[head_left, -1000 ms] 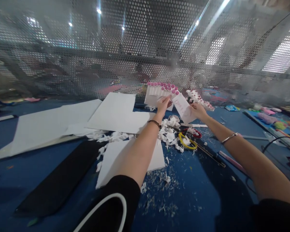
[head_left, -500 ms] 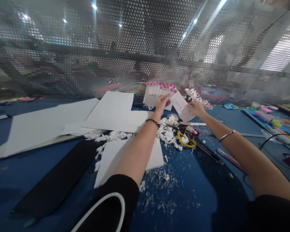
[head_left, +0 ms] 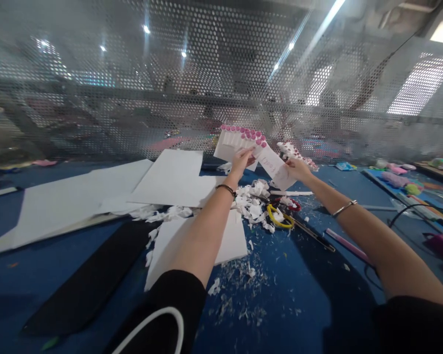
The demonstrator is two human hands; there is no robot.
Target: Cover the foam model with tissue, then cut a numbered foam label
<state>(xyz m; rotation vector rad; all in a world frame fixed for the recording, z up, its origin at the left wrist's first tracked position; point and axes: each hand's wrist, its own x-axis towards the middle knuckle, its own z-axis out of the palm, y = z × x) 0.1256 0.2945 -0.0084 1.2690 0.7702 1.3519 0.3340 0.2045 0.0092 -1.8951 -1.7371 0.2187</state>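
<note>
Both arms reach far across a blue table (head_left: 310, 300). My left hand (head_left: 241, 160) pinches the upper end of a white strip with faint red writing (head_left: 275, 166). My right hand (head_left: 297, 168) grips the strip's lower end. Just behind the hands stands a white foam piece topped with a row of pink dots (head_left: 236, 140). A second white piece with pink dots (head_left: 295, 152) lies to its right. Below the hands are white foam scraps (head_left: 253, 204) and yellow-handled scissors (head_left: 278, 219).
Large white foam sheets (head_left: 96, 191) cover the left of the table, with a smaller one (head_left: 206, 236) under my left forearm and a black sheet (head_left: 92, 275) nearer me. A perforated metal screen (head_left: 170, 78) walls the far edge. Pens (head_left: 345, 243), a cable and colourful craft items (head_left: 406, 179) lie right.
The view has shifted slightly, and my hands with the strip have edged a little to the left. Both hands keep their hold on it.
</note>
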